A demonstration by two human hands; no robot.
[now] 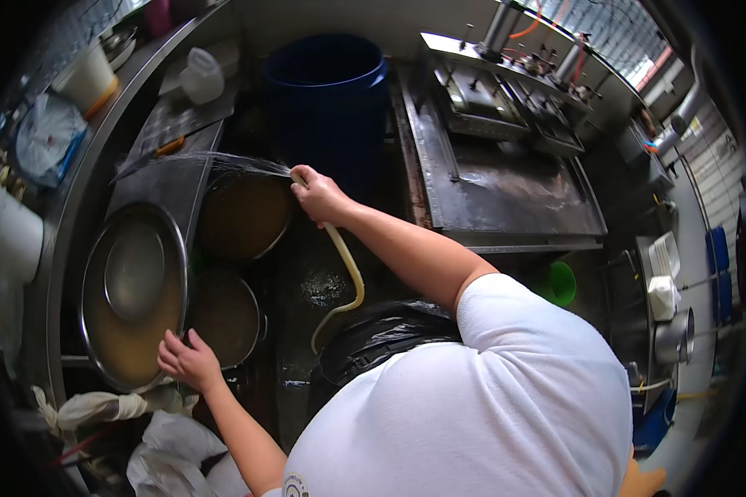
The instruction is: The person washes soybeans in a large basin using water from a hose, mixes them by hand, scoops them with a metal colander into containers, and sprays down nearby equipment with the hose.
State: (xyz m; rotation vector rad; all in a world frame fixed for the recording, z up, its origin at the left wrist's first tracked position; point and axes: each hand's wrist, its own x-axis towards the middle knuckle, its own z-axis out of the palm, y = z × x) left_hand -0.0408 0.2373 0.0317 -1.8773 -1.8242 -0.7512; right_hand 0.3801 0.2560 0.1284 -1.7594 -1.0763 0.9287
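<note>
My right hand (320, 195) is closed around the end of a pale yellow hose (346, 265), and water sprays from it to the left. The spray crosses over a metal counter (162, 178) where a knife with an orange handle (170, 147) lies. My left hand (189, 361), fingers apart, is at the lower right rim of a large steel basin (174, 311) with brownish liquid; whether it touches the rim is unclear. A metal bowl (134, 275) sits inside that basin. Two round vessels of brownish content, one at the back (244, 217) and one nearer (224, 319), stand beside it.
A tall blue barrel (327, 124) stands ahead, and a steel machine table (514, 195) is to the right. A white jug (201, 76) rests on the left counter. Lower left are white sacks (174, 451); a green container (560, 283) is at the right. The floor is wet.
</note>
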